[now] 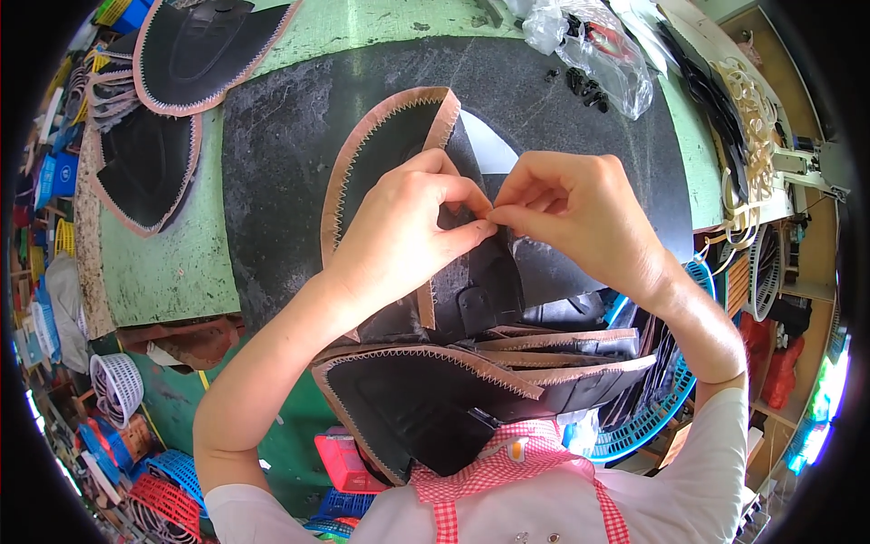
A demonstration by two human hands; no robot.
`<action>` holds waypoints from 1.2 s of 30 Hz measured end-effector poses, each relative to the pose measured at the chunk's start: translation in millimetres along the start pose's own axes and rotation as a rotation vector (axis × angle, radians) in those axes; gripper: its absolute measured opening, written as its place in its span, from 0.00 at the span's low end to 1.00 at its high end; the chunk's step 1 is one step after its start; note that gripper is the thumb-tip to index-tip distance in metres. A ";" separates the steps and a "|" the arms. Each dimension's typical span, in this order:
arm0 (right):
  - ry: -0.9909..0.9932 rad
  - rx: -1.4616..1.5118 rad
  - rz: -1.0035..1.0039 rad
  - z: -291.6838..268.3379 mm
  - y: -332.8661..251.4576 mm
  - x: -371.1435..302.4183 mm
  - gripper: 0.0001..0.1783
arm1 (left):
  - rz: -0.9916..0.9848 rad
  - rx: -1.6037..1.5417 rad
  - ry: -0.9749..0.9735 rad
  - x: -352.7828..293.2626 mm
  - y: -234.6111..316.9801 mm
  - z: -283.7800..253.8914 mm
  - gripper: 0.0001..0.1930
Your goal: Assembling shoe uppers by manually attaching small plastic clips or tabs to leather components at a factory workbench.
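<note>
My left hand [399, 213] and my right hand [584, 199] meet fingertip to fingertip over a black leather-like piece [391, 136] on the work surface. Both are pinched closed; whatever sits between the fingertips is too small to make out. The piece has a tan border fixed with zigzag stitching, and part of it is covered by my left hand. A white sheet-like part [488, 150] shows just beyond my fingers. Nearer to me, against my checked apron [494, 467], rest several similar black pieces [390, 399] with tan stitched edges.
Under the work lies a dark mat [281, 172] on a green table [172, 281]. More stitched black pieces [204, 59] lie at far left. A clear plastic bag [625, 77] and small black parts [589, 89] sit at far right, near pale strips [748, 109]. A blue basket [634, 442] stands at right.
</note>
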State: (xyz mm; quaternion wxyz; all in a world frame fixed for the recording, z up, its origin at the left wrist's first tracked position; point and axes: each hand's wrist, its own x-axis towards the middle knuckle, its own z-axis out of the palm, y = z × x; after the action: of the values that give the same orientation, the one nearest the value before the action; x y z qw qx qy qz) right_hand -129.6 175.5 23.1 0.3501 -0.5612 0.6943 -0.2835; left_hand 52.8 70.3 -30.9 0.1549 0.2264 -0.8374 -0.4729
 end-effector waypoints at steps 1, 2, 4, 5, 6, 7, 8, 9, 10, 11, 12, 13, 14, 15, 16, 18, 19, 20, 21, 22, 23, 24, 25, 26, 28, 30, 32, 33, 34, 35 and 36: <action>-0.005 0.002 0.000 -0.2 -0.8 0.2 0.08 | -0.004 -0.001 -0.002 -0.1 -0.6 -0.2 0.09; -0.026 -0.038 -0.003 -1.3 -2.7 -0.3 0.08 | -0.008 -0.002 -0.001 -0.3 -2.4 0.5 0.09; -0.050 -0.081 -0.003 -0.7 -3.3 -3.2 0.08 | 0.022 -0.032 0.012 -0.4 -6.6 2.7 0.08; -0.038 -0.062 -0.010 0.7 -2.6 -6.1 0.08 | 0.021 -0.036 0.013 0.0 -6.3 2.1 0.08; -0.027 -0.044 -0.017 2.5 -1.6 -9.2 0.08 | 0.010 -0.016 0.004 0.5 -5.2 0.7 0.08; -0.030 -0.046 -0.017 5.4 1.0 -13.4 0.08 | -0.001 0.005 -0.003 0.6 -4.6 -0.1 0.07; -0.012 -0.014 -0.049 9.4 5.0 -17.9 0.09 | -0.002 0.003 0.000 1.2 -5.6 0.1 0.07; 0.005 0.018 -0.082 12.8 8.2 -21.6 0.11 | 0.022 -0.007 -0.001 2.0 -7.0 0.6 0.07; 0.003 0.018 -0.080 15.7 10.5 -25.2 0.11 | 0.046 -0.018 -0.005 2.3 -8.1 1.6 0.07; 0.026 -0.017 -0.112 18.2 12.4 -28.3 0.13 | 0.044 -0.019 -0.005 2.1 -7.2 1.1 0.07; 0.050 -0.052 -0.144 19.8 14.6 -29.8 0.16 | 0.024 -0.001 -0.024 2.1 -4.5 -0.6 0.07; 0.051 -0.054 -0.142 20.7 17.3 -30.6 0.16 | 0.007 0.015 -0.045 2.2 -2.9 -1.1 0.08; 0.063 -0.049 -0.127 21.2 20.2 -31.2 0.17 | 0.009 0.013 -0.046 1.9 -3.7 0.5 0.08; 0.076 -0.044 -0.113 21.3 22.2 -31.7 0.18 | 0.025 0.018 -0.032 1.7 -5.4 2.9 0.09; 0.076 -0.044 -0.113 21.4 24.0 -31.5 0.18 | 0.039 0.024 -0.017 1.5 -6.3 4.5 0.11; 0.094 -0.053 -0.117 20.7 26.5 -31.6 0.17 | 0.068 0.084 -0.006 0.8 -4.5 5.9 0.11; 0.094 -0.051 -0.118 20.4 25.9 -32.4 0.17 | 0.095 0.146 0.007 0.4 -3.2 5.7 0.12; 0.077 -0.024 -0.108 20.2 25.0 -33.5 0.17 | 0.094 0.148 0.007 0.3 -2.2 4.3 0.12; 0.060 0.005 -0.098 20.2 24.4 -34.2 0.18 | 0.089 0.156 -0.014 0.3 -1.4 2.0 0.11; 0.062 0.005 -0.095 20.6 24.9 -34.4 0.18 | 0.087 0.160 -0.038 1.4 -1.4 1.5 0.11; 0.103 -0.084 -0.137 21.8 25.0 -34.1 0.18 | 0.088 0.160 -0.041 2.5 -1.2 2.0 0.11; 0.143 -0.173 -0.179 23.2 25.2 -33.8 0.18 | 0.063 0.162 -0.050 3.4 -1.1 2.6 0.10; 0.146 -0.173 -0.178 24.5 25.7 -33.8 0.18 | 0.039 0.165 -0.058 4.3 0.1 2.7 0.10; 0.147 -0.124 -0.144 26.7 27.5 -33.6 0.18 | 0.042 0.166 -0.060 4.9 0.8 3.2 0.10; 0.148 -0.072 -0.110 28.1 28.0 -32.8 0.18 | 0.022 0.173 -0.044 4.8 1.6 4.3 0.09; 0.172 -0.110 -0.126 28.4 27.3 -31.2 0.17 | 0.015 0.168 -0.028 4.1 1.2 6.0 0.09; 0.177 -0.133 -0.139 29.4 27.5 -30.2 0.17 | 0.009 0.161 -0.012 3.8 -0.1 7.5 0.09; 0.181 -0.158 -0.153 30.1 27.3 -29.9 0.17 | 0.024 0.172 -0.004 3.5 -1.2 7.5 0.09; 0.181 -0.156 -0.153 31.3 26.4 -30.5 0.17 | 0.039 0.182 0.004 3.4 -2.2 7.5 0.09; 0.181 -0.178 -0.148 32.7 24.8 -32.1 0.16 | 0.039 0.183 0.004 3.3 -2.8 7.4 0.09; 0.182 -0.199 -0.143 33.4 23.9 -32.7 0.15 | 0.045 0.200 0.008 3.3 -3.1 7.1 0.08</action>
State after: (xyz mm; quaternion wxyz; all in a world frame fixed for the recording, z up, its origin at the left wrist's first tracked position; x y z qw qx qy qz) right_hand -112.5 212.4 -10.0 0.2072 -0.6130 0.7063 -0.2870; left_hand 47.3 72.3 -37.0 0.1455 0.2237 -0.8846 -0.3825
